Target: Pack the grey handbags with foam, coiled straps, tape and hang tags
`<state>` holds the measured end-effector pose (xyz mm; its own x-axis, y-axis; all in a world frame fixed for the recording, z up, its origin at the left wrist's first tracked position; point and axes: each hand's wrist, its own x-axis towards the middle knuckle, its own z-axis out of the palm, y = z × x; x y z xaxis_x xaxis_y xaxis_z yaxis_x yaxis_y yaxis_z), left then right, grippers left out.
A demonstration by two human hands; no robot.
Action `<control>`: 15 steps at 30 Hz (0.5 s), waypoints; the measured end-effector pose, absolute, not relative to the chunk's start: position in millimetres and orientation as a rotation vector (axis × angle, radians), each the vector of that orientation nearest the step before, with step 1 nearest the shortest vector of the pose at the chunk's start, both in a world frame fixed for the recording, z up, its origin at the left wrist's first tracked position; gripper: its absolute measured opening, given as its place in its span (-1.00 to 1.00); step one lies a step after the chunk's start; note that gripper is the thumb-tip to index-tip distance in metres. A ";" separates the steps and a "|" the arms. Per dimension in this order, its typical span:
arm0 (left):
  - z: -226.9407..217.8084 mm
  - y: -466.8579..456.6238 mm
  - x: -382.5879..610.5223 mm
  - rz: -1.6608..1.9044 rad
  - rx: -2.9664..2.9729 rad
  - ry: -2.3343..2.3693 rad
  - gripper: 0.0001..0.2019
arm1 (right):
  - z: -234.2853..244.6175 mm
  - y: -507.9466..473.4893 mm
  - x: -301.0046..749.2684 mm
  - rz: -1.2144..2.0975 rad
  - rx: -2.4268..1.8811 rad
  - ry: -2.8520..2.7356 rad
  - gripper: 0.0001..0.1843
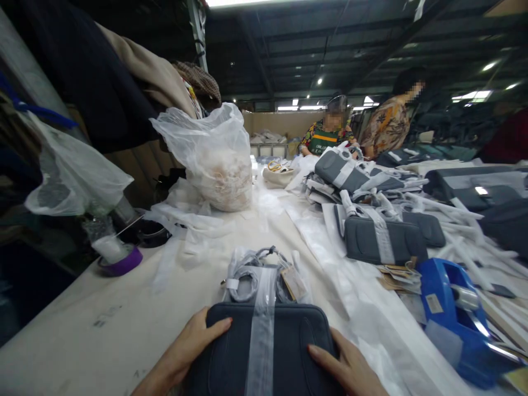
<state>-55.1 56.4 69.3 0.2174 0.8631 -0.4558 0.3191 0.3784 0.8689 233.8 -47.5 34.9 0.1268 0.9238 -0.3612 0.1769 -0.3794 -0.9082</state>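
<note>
Here, dark bag (pixel 291 346) between hands (pixel 193 335).

Soft, cool light falls on the pale desk (pixel 124 324); the roof (pixel 297 38) is dark, dotted with glaring lamps (pixel 489 66). A sheen marks the plastic band (pixel 261 335) on the dim pouch (pixel 292 341). Outer edges look stretched and blurred.

Pale worktable (pixel 127 330) here: beyond the gripped dark bag (pixel 286 352), a bulging plastic sack (pixel 223 176). Right of the grip, blue tape dispenser (pixel 442 308); left, purple ring (pixel 124 266).
</note>
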 end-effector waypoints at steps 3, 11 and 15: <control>78.7 58.9 -53.5 0.469 0.899 1.159 -0.51 | 47.3 -40.1 230.2 1.470 -1.539 -0.888 -0.37; 69.7 53.6 -58.8 0.437 0.422 1.061 -0.73 | 64.7 -34.4 224.6 1.769 -1.352 -0.683 -0.43; 60.6 45.2 -55.7 0.536 0.551 1.061 -0.72 | 57.5 -31.2 223.5 1.744 -1.316 -0.730 -0.53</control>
